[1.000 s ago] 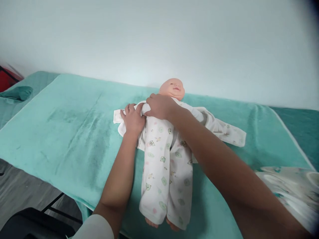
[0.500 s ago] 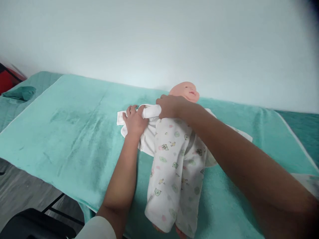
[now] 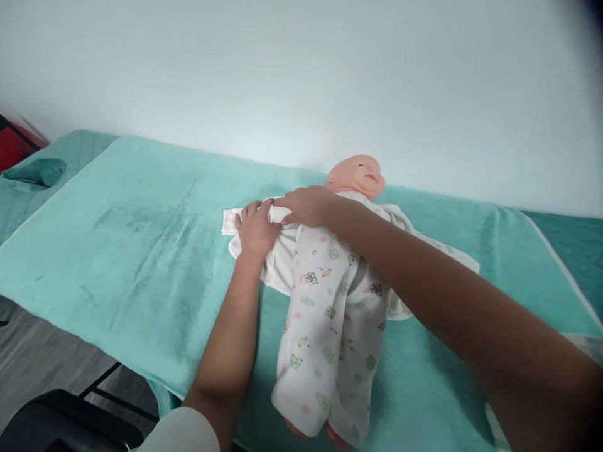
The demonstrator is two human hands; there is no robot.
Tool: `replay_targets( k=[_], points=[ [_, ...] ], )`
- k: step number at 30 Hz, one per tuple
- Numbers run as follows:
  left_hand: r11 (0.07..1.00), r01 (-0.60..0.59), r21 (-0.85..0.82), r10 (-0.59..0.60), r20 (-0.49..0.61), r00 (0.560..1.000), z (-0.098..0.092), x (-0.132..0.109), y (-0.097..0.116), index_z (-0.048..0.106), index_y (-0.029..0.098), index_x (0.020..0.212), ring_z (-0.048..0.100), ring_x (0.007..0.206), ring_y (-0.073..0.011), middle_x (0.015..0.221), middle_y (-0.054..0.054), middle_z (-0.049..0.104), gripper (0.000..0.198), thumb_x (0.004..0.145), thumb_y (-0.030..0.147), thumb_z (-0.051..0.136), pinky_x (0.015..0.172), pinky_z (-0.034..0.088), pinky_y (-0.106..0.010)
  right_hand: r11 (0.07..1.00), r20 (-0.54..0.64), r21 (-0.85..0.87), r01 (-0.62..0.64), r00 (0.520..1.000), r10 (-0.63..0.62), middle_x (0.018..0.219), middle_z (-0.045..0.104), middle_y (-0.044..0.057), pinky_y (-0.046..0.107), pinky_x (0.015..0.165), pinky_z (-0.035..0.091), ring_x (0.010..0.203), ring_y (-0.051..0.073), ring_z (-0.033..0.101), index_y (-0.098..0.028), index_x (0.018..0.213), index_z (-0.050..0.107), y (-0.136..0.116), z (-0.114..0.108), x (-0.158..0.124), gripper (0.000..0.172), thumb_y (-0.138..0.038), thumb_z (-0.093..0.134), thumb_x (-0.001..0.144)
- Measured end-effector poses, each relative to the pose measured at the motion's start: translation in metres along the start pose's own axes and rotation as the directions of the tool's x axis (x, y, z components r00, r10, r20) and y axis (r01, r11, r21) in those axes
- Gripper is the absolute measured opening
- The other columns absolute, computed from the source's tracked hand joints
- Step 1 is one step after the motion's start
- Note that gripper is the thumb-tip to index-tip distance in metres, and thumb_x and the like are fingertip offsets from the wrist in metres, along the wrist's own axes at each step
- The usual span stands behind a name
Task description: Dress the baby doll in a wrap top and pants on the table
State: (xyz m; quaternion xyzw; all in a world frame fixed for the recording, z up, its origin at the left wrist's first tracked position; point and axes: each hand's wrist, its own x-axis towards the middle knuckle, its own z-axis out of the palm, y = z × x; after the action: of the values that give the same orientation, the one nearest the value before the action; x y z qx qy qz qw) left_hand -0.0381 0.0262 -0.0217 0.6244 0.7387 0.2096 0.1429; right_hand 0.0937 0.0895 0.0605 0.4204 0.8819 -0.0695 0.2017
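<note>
A baby doll [image 3: 355,176] lies on its back with its head toward the wall. It wears white printed trousers [image 3: 313,320], and a white baby shirt [image 3: 280,263] is spread beneath and around its upper body. My left hand [image 3: 259,229] is closed on the shirt's sleeve at the doll's side, the cuff end sticking out past my fingers. Close beside it, my right hand [image 3: 306,206] grips the same sleeve nearer the doll's shoulder, fingers bent over the white cloth. The doll's arm is hidden by the cloth and my hands. Its feet peek out below the trouser legs.
A turquoise towel [image 3: 155,207] covers the bed, which stands against a white wall [image 3: 264,75]. The bed has a face hole [image 3: 38,172] at the far left. A black chair [image 3: 66,424] stands at the lower left, and a red item [image 3: 12,147] lies beyond the bed.
My right hand has slid left along the sleeve, away from the doll's shoulder and closer to my left hand. The doll's head has shifted slightly right. My left hand stays in place.
</note>
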Motion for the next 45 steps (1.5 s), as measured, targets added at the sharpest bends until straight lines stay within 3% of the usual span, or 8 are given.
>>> replay_targets(
  k=[9,15,22,26,30,36,40,45],
  points=[
    [0.999,0.011,-0.043,-0.011,-0.004,1.000,-0.002,0.001,-0.005,0.063,0.033,0.138,0.050,0.146,-0.0289,0.151,-0.004,0.061,0.051,0.088,0.023,0.066,0.128,0.034,-0.051,0.984,-0.146,0.001,-0.179,0.973,0.177,0.092,0.070,0.009,0.039,0.076,0.041,0.085,0.026,0.066,-0.023,0.097,0.074,0.012,-0.022,-0.046,0.011,-0.026,0.065,0.093],
    [0.995,0.074,-0.067,-0.077,-0.054,0.996,0.001,0.005,-0.005,0.062,0.023,0.130,0.054,0.144,-0.0290,0.149,-0.009,0.062,0.043,0.088,0.023,0.070,0.126,0.039,-0.046,0.976,-0.111,-0.022,-0.215,0.971,0.211,0.099,0.069,0.006,0.035,0.075,0.040,0.085,0.020,0.065,-0.026,0.116,0.070,0.015,-0.025,-0.053,0.022,-0.037,0.057,0.102],
    [0.966,0.153,-0.210,-0.215,-0.313,0.925,-0.005,0.003,-0.011,0.041,0.020,0.152,0.058,0.140,-0.0303,0.154,-0.016,0.055,0.067,0.090,0.023,0.068,0.115,0.052,-0.046,0.999,-0.096,-0.018,-0.045,0.994,0.043,0.109,0.072,0.008,0.034,0.072,0.040,0.091,0.025,0.067,-0.025,0.125,0.063,0.004,-0.026,-0.018,0.028,-0.039,0.049,0.106],
    [0.984,0.138,-0.113,-0.172,-0.384,0.907,-0.010,-0.002,-0.009,0.042,0.028,0.155,0.049,0.150,-0.0294,0.160,-0.013,0.051,0.069,0.090,0.011,0.057,0.125,0.041,-0.053,0.998,-0.074,-0.045,0.045,0.996,-0.048,0.111,0.072,0.010,0.033,0.072,0.039,0.094,0.026,0.068,-0.024,0.125,0.063,-0.012,-0.026,0.002,0.028,-0.039,0.048,0.106],
    [0.993,0.085,0.079,-0.066,-0.216,0.974,-0.010,-0.004,-0.007,0.059,0.033,0.139,0.044,0.152,-0.0297,0.149,-0.007,0.063,0.054,0.091,0.010,0.050,0.132,0.022,-0.069,0.997,-0.065,-0.060,0.053,0.996,-0.057,0.114,0.073,0.012,0.034,0.073,0.041,0.098,0.027,0.068,-0.022,0.125,0.063,-0.021,-0.019,0.014,0.029,-0.038,0.050,0.105],
    [0.990,0.119,0.076,-0.110,-0.113,0.987,-0.011,-0.002,-0.009,0.060,0.032,0.140,0.050,0.147,-0.0310,0.147,-0.010,0.066,0.054,0.093,0.011,0.044,0.130,0.024,-0.071,0.982,-0.175,0.186,0.045,0.984,-0.012,0.134,0.070,0.012,0.041,0.089,0.048,0.119,0.031,0.065,-0.022,0.131,0.064,0.004,-0.004,-0.009,0.035,-0.037,0.049,0.103],
    [0.987,0.149,0.065,-0.141,-0.109,0.984,-0.012,-0.002,-0.008,0.061,0.030,0.139,0.048,0.148,-0.0318,0.146,-0.010,0.066,0.053,0.093,0.011,0.043,0.129,0.023,-0.073,0.847,-0.392,0.525,0.083,0.907,0.153,0.145,0.068,0.010,0.047,0.110,0.047,0.132,0.032,0.061,-0.022,0.136,0.065,0.029,0.023,-0.056,0.044,-0.044,0.043,0.105],
    [0.985,0.156,0.074,-0.148,-0.102,0.984,-0.011,-0.003,-0.008,0.061,0.029,0.140,0.047,0.149,-0.0311,0.148,-0.010,0.065,0.054,0.093,0.010,0.041,0.129,0.024,-0.072,0.598,-0.515,0.795,0.102,0.635,0.577,0.143,0.070,0.007,0.047,0.114,0.049,0.133,0.029,0.064,-0.027,0.134,0.069,0.050,0.093,-0.101,0.043,-0.047,0.046,0.104]
  ],
)
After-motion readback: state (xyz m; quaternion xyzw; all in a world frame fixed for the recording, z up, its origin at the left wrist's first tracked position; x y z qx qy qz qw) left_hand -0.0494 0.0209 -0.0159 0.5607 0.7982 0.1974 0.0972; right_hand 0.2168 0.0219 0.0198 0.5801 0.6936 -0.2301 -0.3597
